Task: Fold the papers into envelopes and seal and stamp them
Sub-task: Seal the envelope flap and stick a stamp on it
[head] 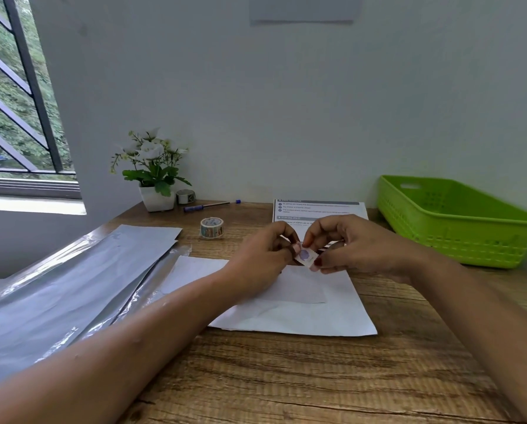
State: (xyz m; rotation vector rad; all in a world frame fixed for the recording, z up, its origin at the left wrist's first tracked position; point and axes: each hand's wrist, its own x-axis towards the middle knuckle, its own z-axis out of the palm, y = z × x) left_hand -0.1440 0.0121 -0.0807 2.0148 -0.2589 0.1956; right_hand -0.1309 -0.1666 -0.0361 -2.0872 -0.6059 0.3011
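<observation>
A small stamp (306, 257) with a bluish picture and toothed edges is held just above the desk. My left hand (263, 258) pinches its left side and my right hand (351, 247) pinches its right side. Under both hands lies a white folded paper envelope (302, 310), flat on the wooden desk. A roll of patterned tape (211, 227) stands behind my left hand.
Silver plastic sleeves (72, 289) are stacked at the left. A green basket (458, 221) sits at the right, a printed sheet (317, 209) behind my hands. Farther back are a white flower pot (156, 195), a second tape roll (185, 196) and a pen (210, 205).
</observation>
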